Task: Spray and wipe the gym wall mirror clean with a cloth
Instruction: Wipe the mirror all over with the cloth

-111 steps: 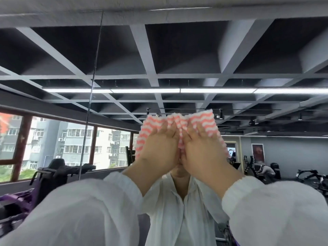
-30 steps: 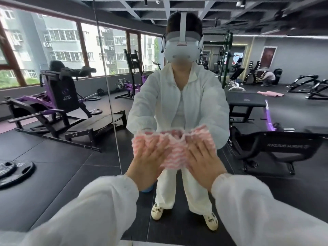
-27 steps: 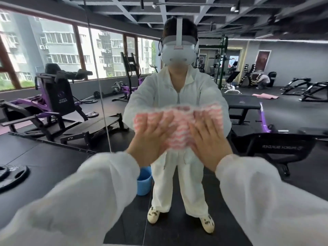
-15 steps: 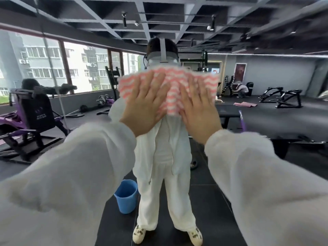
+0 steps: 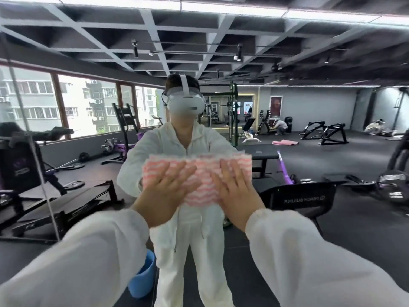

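The wall mirror (image 5: 321,229) fills the view and shows my reflection in white clothes and a headset. A pink-and-white striped cloth (image 5: 200,171) is spread flat against the glass at chest height of the reflection. My left hand (image 5: 164,196) presses its left half with straight, spread fingers. My right hand (image 5: 238,193) presses the right half the same way. Both white sleeves reach forward from the bottom corners. No spray bottle is in view.
A vertical seam (image 5: 33,151) between mirror panels runs down the left. In the reflection a blue bucket (image 5: 142,278) stands on the dark floor by my legs. Reflected gym machines (image 5: 28,173), a bench (image 5: 301,199) and windows lie behind.
Over the last second both hands swept the cloth up the glass to head height, then back down to chest height. My view has tilted with the strokes.
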`<action>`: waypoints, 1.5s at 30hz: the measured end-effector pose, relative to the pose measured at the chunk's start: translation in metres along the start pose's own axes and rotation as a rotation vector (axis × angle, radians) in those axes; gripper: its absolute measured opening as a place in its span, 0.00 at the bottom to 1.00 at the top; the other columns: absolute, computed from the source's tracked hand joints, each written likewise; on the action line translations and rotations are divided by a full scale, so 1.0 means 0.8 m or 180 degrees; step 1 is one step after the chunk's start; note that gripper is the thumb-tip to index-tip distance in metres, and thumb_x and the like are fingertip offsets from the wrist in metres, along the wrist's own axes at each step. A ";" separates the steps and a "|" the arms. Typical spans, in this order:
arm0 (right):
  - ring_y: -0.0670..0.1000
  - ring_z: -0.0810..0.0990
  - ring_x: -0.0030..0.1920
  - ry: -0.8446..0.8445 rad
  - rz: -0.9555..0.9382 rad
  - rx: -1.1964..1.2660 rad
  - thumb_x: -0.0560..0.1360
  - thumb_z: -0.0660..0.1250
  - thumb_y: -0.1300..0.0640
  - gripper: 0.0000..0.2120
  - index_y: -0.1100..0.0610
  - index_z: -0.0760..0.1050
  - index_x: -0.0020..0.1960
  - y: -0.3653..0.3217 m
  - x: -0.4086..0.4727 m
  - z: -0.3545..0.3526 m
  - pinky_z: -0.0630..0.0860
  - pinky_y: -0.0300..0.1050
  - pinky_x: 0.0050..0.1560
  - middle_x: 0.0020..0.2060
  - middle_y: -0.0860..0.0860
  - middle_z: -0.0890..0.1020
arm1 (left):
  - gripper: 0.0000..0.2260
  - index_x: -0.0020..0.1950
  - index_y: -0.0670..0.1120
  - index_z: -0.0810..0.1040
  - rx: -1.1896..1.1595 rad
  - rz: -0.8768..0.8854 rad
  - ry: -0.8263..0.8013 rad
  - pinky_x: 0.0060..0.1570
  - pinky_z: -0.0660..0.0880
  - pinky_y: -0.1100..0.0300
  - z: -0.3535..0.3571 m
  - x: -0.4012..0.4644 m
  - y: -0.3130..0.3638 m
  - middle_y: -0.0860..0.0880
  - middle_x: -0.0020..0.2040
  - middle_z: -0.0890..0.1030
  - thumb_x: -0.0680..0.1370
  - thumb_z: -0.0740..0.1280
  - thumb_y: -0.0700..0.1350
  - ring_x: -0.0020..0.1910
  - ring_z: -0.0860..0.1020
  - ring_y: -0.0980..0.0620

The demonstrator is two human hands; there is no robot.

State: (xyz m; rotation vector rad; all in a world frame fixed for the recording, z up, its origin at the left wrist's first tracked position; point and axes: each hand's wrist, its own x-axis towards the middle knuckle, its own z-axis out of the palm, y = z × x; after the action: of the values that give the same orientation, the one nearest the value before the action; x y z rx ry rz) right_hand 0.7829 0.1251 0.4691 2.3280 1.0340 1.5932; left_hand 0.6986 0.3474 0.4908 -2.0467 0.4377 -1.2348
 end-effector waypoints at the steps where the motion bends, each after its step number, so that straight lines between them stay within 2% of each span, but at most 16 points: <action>1: 0.67 0.58 0.72 0.0064 0.0162 -0.0006 0.73 0.62 0.44 0.34 0.58 0.57 0.74 0.016 0.024 -0.012 0.55 0.63 0.71 0.73 0.62 0.59 | 0.25 0.72 0.50 0.61 -0.0032 -0.0092 0.0091 0.73 0.44 0.42 -0.006 0.024 -0.015 0.44 0.78 0.48 0.74 0.55 0.49 0.76 0.44 0.42; 3: 0.66 0.59 0.72 0.0060 0.0392 0.0047 0.77 0.50 0.45 0.30 0.58 0.59 0.75 0.051 0.064 -0.032 0.56 0.62 0.69 0.73 0.63 0.60 | 0.25 0.73 0.50 0.61 -0.0052 -0.0236 0.0162 0.71 0.48 0.40 -0.016 0.071 -0.037 0.43 0.76 0.56 0.75 0.55 0.51 0.75 0.52 0.39; 6: 0.67 0.59 0.72 0.0122 0.0533 0.0085 0.78 0.47 0.47 0.29 0.59 0.61 0.74 0.069 0.084 -0.041 0.55 0.61 0.69 0.73 0.64 0.61 | 0.24 0.72 0.49 0.61 -0.0203 -0.0538 0.0200 0.70 0.48 0.38 -0.020 0.105 -0.036 0.40 0.74 0.61 0.77 0.53 0.55 0.73 0.57 0.35; 10: 0.68 0.59 0.72 0.0119 0.0502 -0.0034 0.77 0.56 0.47 0.30 0.59 0.57 0.75 0.043 0.028 -0.014 0.56 0.64 0.70 0.73 0.64 0.60 | 0.24 0.72 0.51 0.63 -0.0274 -0.0453 0.0102 0.70 0.47 0.36 0.001 0.074 0.017 0.41 0.76 0.56 0.78 0.52 0.59 0.75 0.51 0.36; 13: 0.66 0.56 0.71 -0.0238 0.0324 0.0018 0.70 0.71 0.47 0.39 0.58 0.56 0.73 0.020 -0.042 0.010 0.55 0.62 0.69 0.73 0.61 0.57 | 0.25 0.72 0.53 0.63 -0.0138 -0.0071 -0.0040 0.71 0.44 0.38 0.021 0.026 0.065 0.44 0.78 0.45 0.75 0.56 0.56 0.76 0.45 0.39; 15: 0.66 0.57 0.71 -0.0525 0.0248 0.0087 0.67 0.73 0.45 0.41 0.58 0.58 0.72 0.015 -0.069 0.014 0.56 0.62 0.68 0.72 0.61 0.58 | 0.26 0.72 0.55 0.62 -0.0078 0.0087 -0.0040 0.72 0.42 0.41 0.028 0.012 0.077 0.45 0.78 0.43 0.74 0.56 0.54 0.76 0.44 0.41; 18: 0.66 0.58 0.71 -0.0592 0.0232 0.0046 0.73 0.61 0.44 0.33 0.57 0.57 0.72 0.035 -0.051 0.011 0.55 0.62 0.68 0.72 0.61 0.58 | 0.26 0.73 0.54 0.61 -0.0087 0.0183 0.0117 0.73 0.45 0.44 0.023 0.036 0.056 0.47 0.78 0.43 0.74 0.55 0.53 0.77 0.46 0.44; 21: 0.68 0.56 0.73 -0.0344 0.0584 0.0055 0.78 0.47 0.47 0.29 0.59 0.50 0.75 0.070 0.007 -0.018 0.55 0.64 0.70 0.74 0.65 0.55 | 0.25 0.74 0.52 0.60 -0.0089 -0.0003 0.0206 0.70 0.52 0.40 0.000 0.097 0.013 0.45 0.77 0.54 0.77 0.53 0.55 0.74 0.57 0.41; 23: 0.67 0.43 0.74 -0.0462 0.0707 0.0089 0.81 0.41 0.47 0.29 0.58 0.35 0.75 0.103 0.044 -0.040 0.46 0.62 0.72 0.74 0.64 0.39 | 0.23 0.74 0.51 0.59 -0.0108 -0.0123 0.0225 0.69 0.51 0.40 -0.017 0.146 -0.014 0.42 0.74 0.62 0.80 0.47 0.56 0.72 0.60 0.38; 25: 0.66 0.37 0.74 -0.0562 0.0813 0.0120 0.80 0.41 0.44 0.31 0.57 0.30 0.73 0.134 0.073 -0.061 0.42 0.62 0.74 0.72 0.62 0.32 | 0.24 0.74 0.50 0.58 -0.0089 -0.0220 0.0206 0.69 0.49 0.42 -0.032 0.187 -0.032 0.40 0.73 0.64 0.82 0.41 0.58 0.71 0.62 0.36; 29: 0.68 0.44 0.74 -0.0240 0.0922 0.0223 0.82 0.45 0.46 0.30 0.60 0.40 0.77 0.153 0.077 -0.052 0.47 0.64 0.73 0.75 0.66 0.45 | 0.27 0.74 0.50 0.59 -0.0028 -0.0237 0.0199 0.68 0.47 0.39 -0.028 0.216 -0.026 0.38 0.73 0.64 0.81 0.45 0.63 0.71 0.62 0.33; 34: 0.70 0.47 0.74 -0.0363 0.1016 0.0260 0.81 0.43 0.45 0.30 0.58 0.39 0.77 0.121 -0.015 0.001 0.48 0.67 0.72 0.75 0.67 0.49 | 0.29 0.74 0.51 0.58 -0.0156 0.0234 0.0087 0.69 0.46 0.37 -0.004 0.174 0.039 0.38 0.74 0.62 0.78 0.50 0.66 0.72 0.59 0.34; 37: 0.70 0.49 0.72 -0.0420 0.0985 0.0365 0.79 0.46 0.46 0.30 0.61 0.49 0.76 0.088 -0.085 0.032 0.48 0.66 0.71 0.74 0.67 0.50 | 0.30 0.75 0.52 0.58 -0.0322 0.0480 -0.0154 0.70 0.44 0.39 0.011 0.133 0.084 0.41 0.75 0.60 0.77 0.51 0.66 0.74 0.56 0.37; 40: 0.70 0.52 0.70 -0.0557 0.0804 0.0386 0.76 0.51 0.46 0.31 0.61 0.53 0.74 0.055 -0.153 0.056 0.44 0.64 0.70 0.72 0.66 0.53 | 0.33 0.74 0.51 0.61 -0.0516 0.0792 -0.0322 0.71 0.43 0.40 0.027 0.086 0.131 0.45 0.76 0.55 0.73 0.62 0.64 0.74 0.55 0.40; 43: 0.70 0.56 0.69 -0.0756 0.0448 0.0495 0.71 0.67 0.48 0.38 0.61 0.55 0.73 0.022 -0.217 0.072 0.51 0.66 0.68 0.71 0.66 0.56 | 0.36 0.70 0.51 0.70 -0.0630 0.0976 -0.0767 0.73 0.40 0.44 0.039 0.028 0.180 0.47 0.74 0.59 0.66 0.73 0.63 0.73 0.59 0.44; 45: 0.70 0.59 0.68 -0.1043 0.0190 0.0629 0.62 0.77 0.49 0.46 0.60 0.58 0.71 -0.002 -0.249 0.076 0.56 0.66 0.68 0.70 0.65 0.58 | 0.35 0.66 0.53 0.75 -0.0590 0.1096 -0.1171 0.74 0.39 0.46 0.040 -0.010 0.206 0.49 0.72 0.67 0.61 0.76 0.63 0.71 0.64 0.47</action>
State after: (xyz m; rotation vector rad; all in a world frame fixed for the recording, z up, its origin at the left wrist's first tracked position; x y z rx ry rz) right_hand 0.7934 0.0216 0.2884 2.6539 1.0928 1.1136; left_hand 0.7331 0.2493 0.3587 -2.1780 0.7100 -0.6168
